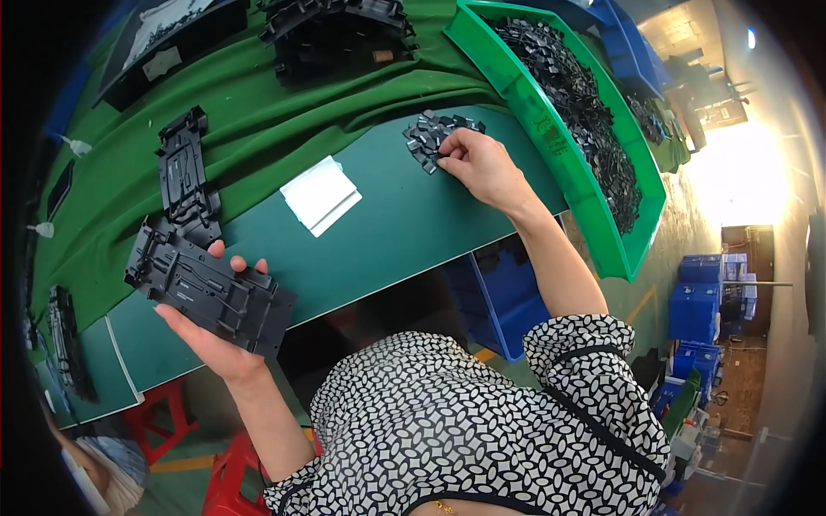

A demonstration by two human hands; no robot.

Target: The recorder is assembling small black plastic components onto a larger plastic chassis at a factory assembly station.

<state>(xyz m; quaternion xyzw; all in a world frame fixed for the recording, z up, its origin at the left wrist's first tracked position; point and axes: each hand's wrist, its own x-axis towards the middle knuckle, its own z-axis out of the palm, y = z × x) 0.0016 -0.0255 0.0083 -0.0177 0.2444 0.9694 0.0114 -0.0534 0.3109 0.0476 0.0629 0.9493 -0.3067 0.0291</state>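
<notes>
A black moulded plastic chassis [203, 288] rests in my left hand [203, 340], which grips it from below with the fingertips showing over its far edge. My right hand [487, 170] is at a loose pile of small black plastic pieces [423, 138] on the green table. Its thumb and forefinger are pinched together at the pile's edge, and whether a piece is between them is hidden. Beyond the held part lies a similar black chassis [183, 176] on green cloth. A white stack of card or paper [321, 196] lies between my two hands.
A green bin [559, 129] full of small black pieces stands to the right, overhanging the table's edge. More black chassis parts [340, 34] are stacked at the back, beside a dark tray [172, 52]. Blue crates [495, 301] sit below the table; red stools [237, 482] stand at lower left.
</notes>
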